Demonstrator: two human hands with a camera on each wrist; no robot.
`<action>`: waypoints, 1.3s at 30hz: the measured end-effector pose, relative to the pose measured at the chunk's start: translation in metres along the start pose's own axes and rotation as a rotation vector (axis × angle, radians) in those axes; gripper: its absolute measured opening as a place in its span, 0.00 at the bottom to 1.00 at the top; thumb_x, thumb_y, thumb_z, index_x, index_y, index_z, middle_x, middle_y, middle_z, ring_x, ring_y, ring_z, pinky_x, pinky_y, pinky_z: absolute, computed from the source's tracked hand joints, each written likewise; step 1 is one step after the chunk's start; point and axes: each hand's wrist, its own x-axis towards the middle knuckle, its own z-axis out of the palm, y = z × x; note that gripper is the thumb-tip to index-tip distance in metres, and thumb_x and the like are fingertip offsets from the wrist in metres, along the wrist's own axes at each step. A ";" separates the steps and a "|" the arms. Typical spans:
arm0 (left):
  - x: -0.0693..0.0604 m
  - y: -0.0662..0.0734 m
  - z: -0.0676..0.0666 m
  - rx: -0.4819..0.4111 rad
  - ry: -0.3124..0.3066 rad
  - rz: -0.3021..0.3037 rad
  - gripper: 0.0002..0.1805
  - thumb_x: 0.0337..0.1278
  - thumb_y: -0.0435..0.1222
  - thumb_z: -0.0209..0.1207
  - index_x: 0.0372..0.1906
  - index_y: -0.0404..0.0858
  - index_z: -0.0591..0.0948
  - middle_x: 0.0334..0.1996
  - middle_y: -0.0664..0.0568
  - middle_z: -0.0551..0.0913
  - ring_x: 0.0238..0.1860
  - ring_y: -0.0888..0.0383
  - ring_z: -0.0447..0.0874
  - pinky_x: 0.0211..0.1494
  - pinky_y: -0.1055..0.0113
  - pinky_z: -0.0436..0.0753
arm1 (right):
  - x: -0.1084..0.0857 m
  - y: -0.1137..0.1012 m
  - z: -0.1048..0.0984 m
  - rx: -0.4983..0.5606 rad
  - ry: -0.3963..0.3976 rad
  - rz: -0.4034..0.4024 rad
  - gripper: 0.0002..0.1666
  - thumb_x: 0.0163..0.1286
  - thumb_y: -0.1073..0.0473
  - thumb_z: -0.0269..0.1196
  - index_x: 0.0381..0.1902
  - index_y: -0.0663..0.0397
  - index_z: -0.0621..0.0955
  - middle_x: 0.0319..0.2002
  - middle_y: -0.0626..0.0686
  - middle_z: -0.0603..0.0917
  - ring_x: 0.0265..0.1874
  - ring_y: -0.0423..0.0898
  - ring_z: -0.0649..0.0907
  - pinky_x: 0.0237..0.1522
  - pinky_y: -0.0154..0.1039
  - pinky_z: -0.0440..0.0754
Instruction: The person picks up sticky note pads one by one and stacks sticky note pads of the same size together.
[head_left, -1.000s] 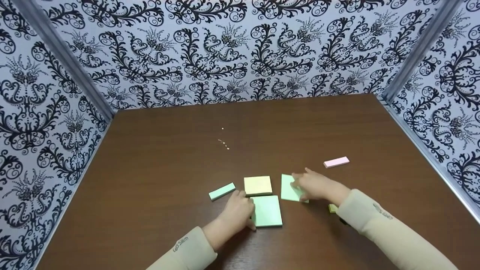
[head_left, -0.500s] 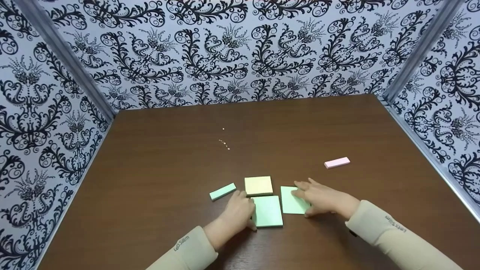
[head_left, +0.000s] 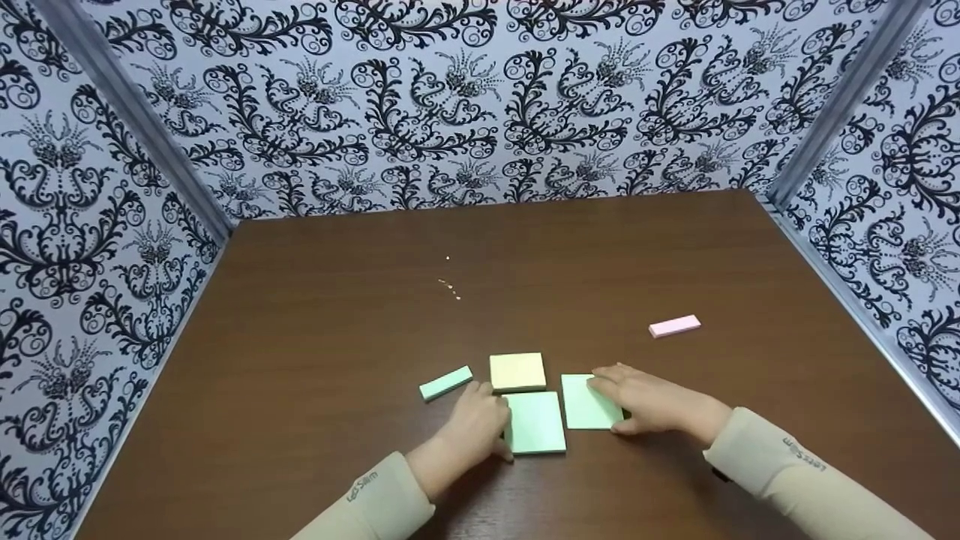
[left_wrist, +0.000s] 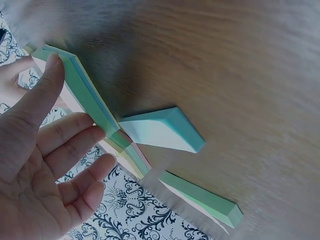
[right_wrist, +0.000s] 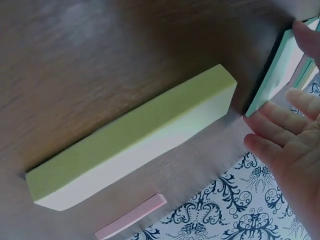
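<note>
My left hand [head_left: 472, 420] touches the left edge of a thick green sticky-note pad [head_left: 535, 424]. Layered sides of that pad [left_wrist: 82, 90] show in the left wrist view, with the thumb and fingertips against one side. A thinner mint sticky-note pad [head_left: 585, 409] lies to its right, a narrow gap between them. Thumb and fingers of my right hand [head_left: 656, 401] grip this mint pad around its right part, partly hiding it. Behind the thick green pad sits a pale yellow sticky-note pad [head_left: 517, 371].
A narrow mint strip pad [head_left: 446, 383] lies left of the yellow pad. Farther right is a narrow pink strip pad [head_left: 675, 325]. The right wrist view shows a yellow-green block [right_wrist: 135, 135] near my right hand. Patterned walls [head_left: 465, 97] border the brown table [head_left: 337, 285].
The right hand has brought the mint pad toward me, level with the thick green pad, mostly during the first half second. My left hand stays where it was.
</note>
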 end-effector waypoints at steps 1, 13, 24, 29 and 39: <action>0.000 0.000 0.000 -0.001 0.006 0.001 0.24 0.25 0.64 0.64 0.19 0.49 0.81 0.21 0.60 0.76 0.29 0.60 0.70 0.35 0.69 0.66 | 0.000 0.000 0.001 -0.009 -0.001 0.001 0.39 0.55 0.56 0.66 0.60 0.71 0.67 0.61 0.69 0.66 0.61 0.63 0.66 0.59 0.56 0.63; -0.001 0.000 -0.002 0.000 0.001 -0.002 0.24 0.26 0.65 0.63 0.20 0.49 0.81 0.23 0.61 0.78 0.29 0.60 0.70 0.34 0.69 0.65 | -0.006 0.004 0.001 -0.103 0.094 -0.098 0.35 0.52 0.55 0.65 0.52 0.74 0.71 0.55 0.68 0.69 0.56 0.61 0.70 0.52 0.50 0.72; -0.002 0.000 -0.002 0.016 0.011 0.010 0.25 0.25 0.66 0.62 0.19 0.48 0.79 0.22 0.60 0.78 0.28 0.60 0.70 0.34 0.69 0.65 | -0.003 -0.006 -0.008 -0.036 0.151 -0.115 0.35 0.53 0.53 0.65 0.52 0.72 0.71 0.56 0.67 0.70 0.56 0.60 0.71 0.52 0.51 0.72; -0.003 -0.002 0.000 0.017 0.033 0.029 0.24 0.27 0.66 0.62 0.18 0.49 0.80 0.22 0.61 0.76 0.28 0.60 0.70 0.35 0.69 0.66 | 0.006 -0.021 -0.005 -0.033 0.145 -0.133 0.35 0.53 0.51 0.64 0.53 0.71 0.71 0.57 0.65 0.70 0.57 0.57 0.70 0.54 0.48 0.71; -0.003 -0.004 0.003 -0.054 0.046 0.043 0.23 0.29 0.63 0.63 0.19 0.48 0.79 0.21 0.61 0.75 0.28 0.60 0.67 0.35 0.69 0.65 | 0.024 -0.043 0.007 -0.051 0.174 -0.182 0.33 0.54 0.49 0.64 0.52 0.67 0.74 0.56 0.63 0.71 0.55 0.54 0.72 0.52 0.43 0.74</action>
